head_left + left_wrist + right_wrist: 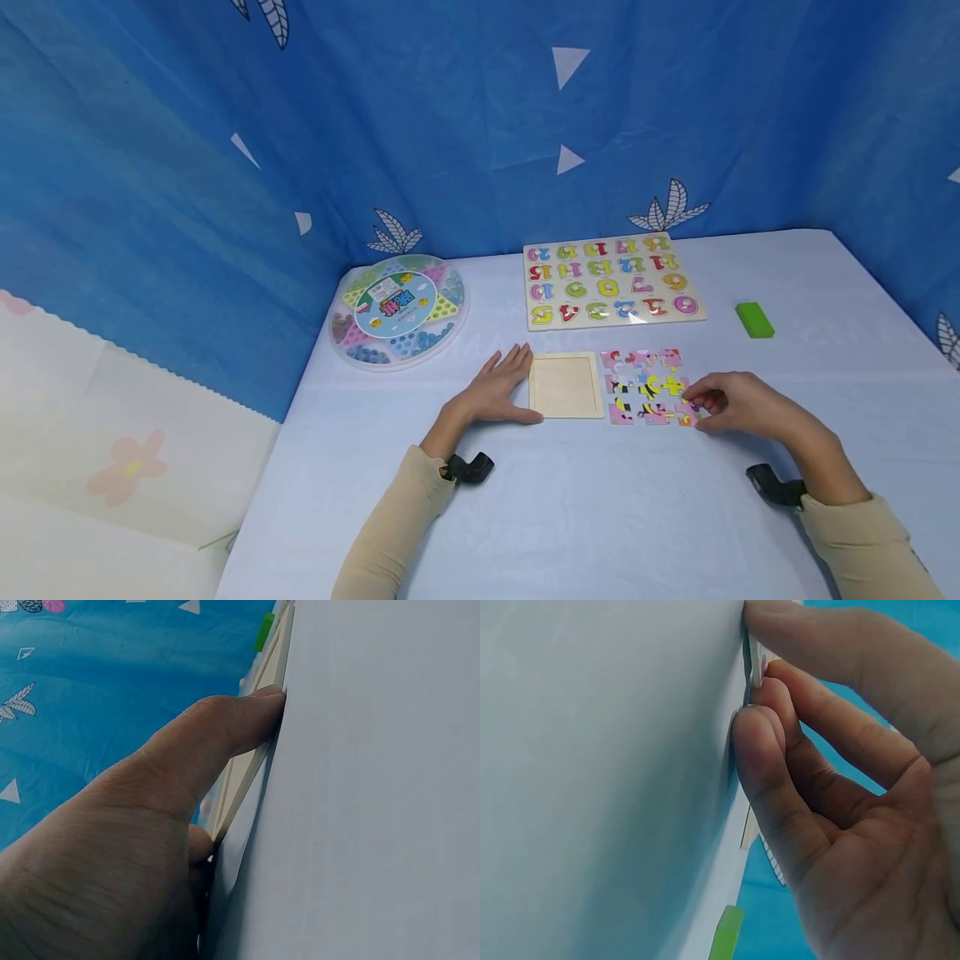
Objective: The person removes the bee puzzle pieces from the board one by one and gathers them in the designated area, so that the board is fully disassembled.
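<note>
Beside the square wooden tray, bare inside its raised rim, lies my left hand with fingers spread along the left side. Its thumb presses the tray's near edge. Right of the tray, several pink and yellow jigsaw pieces with a bee picture lie in rows on the table. My right hand is at the near right corner of these pieces. Between its thumb and forefinger it grips a jigsaw piece, seen edge-on in the right wrist view; the other fingers curl close to the tabletop.
A wooden number board lies behind the jigsaw pieces. A round game box with coloured beads is at the back left. A green block sits at the right. Blue curtain hangs along the table's back edge.
</note>
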Available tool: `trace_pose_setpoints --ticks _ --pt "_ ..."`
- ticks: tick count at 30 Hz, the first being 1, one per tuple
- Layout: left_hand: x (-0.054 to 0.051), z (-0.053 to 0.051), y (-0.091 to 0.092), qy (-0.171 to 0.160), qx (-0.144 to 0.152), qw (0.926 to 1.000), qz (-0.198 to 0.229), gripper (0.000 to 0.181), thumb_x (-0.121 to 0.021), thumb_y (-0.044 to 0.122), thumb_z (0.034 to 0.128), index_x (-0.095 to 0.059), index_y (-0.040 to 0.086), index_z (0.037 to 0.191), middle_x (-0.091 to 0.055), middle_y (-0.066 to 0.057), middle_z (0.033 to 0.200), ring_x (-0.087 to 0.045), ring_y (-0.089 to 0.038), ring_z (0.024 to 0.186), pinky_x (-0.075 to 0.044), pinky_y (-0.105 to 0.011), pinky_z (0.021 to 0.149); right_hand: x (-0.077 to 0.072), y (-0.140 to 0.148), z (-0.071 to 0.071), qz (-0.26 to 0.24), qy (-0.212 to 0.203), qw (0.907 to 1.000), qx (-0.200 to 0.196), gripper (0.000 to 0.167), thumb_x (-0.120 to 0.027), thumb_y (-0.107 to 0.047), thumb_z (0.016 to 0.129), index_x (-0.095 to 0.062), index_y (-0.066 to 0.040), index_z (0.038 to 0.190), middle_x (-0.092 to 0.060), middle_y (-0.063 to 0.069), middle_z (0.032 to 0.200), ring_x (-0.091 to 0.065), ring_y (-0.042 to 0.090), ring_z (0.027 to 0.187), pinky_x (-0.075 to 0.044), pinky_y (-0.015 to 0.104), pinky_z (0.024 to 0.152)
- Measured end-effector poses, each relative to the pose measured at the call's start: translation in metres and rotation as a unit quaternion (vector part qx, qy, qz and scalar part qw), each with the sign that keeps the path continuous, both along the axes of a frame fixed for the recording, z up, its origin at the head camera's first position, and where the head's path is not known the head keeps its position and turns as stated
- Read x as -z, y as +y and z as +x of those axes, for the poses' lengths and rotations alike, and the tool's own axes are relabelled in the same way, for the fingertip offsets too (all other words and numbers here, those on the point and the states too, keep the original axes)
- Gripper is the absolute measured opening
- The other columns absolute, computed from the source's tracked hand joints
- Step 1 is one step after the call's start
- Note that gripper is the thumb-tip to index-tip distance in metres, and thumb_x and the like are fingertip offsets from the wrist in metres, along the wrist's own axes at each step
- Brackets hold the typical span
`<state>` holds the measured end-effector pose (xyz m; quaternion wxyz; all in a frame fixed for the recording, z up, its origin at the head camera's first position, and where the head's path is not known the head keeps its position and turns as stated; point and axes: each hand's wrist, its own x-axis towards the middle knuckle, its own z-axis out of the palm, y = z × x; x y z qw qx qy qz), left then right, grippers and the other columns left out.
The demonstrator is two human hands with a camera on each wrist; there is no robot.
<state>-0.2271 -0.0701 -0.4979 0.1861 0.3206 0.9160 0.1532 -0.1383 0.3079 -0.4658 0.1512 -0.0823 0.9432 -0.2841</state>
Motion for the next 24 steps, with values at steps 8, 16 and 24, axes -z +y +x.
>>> trace_pose_setpoints --ticks 8,16,24 --pt "0.0003 0.0009 -0.0013 0.0 -0.001 1.0 0.005 0.113 -0.069 0.062 0.078 -0.006 0.011 0.157 0.0 0.0 0.166 0.005 -0.013 0.153 0.004 -0.039 0.126 0.0005 -0.0026 -0.001 0.005 0.0 1.0 -0.003 0.044 -0.086 -0.014 0.068 -0.07 0.002 0.106 -0.061 0.003 0.086 -0.051 0.016 0.079 -0.046 0.019 0.059" --pt "0.0013 -0.0002 -0.0022 0.002 -0.001 1.0 0.004 0.114 -0.069 0.062 0.0781 -0.006 0.01 0.157 0.0 0.0 0.166 0.005 -0.013 0.153 0.004 -0.039 0.126 0.0006 -0.0023 -0.0013 0.006 0.006 1.0 0.0 0.042 -0.085 -0.013 0.069 -0.069 0.003 0.104 -0.061 0.003 0.085 -0.05 0.017 0.078 -0.045 0.02 0.059" --pt "0.0023 0.0005 -0.0034 -0.002 -0.003 1.0 0.0 0.114 -0.068 0.063 0.0785 -0.005 0.011 0.157 0.002 0.0 0.166 0.006 -0.012 0.153 0.005 -0.038 0.126 0.0054 -0.0009 -0.0029 0.004 0.008 1.0 0.0 0.043 -0.086 -0.015 0.069 -0.07 0.002 0.105 -0.06 0.001 0.084 -0.05 0.016 0.078 -0.046 0.019 0.059"
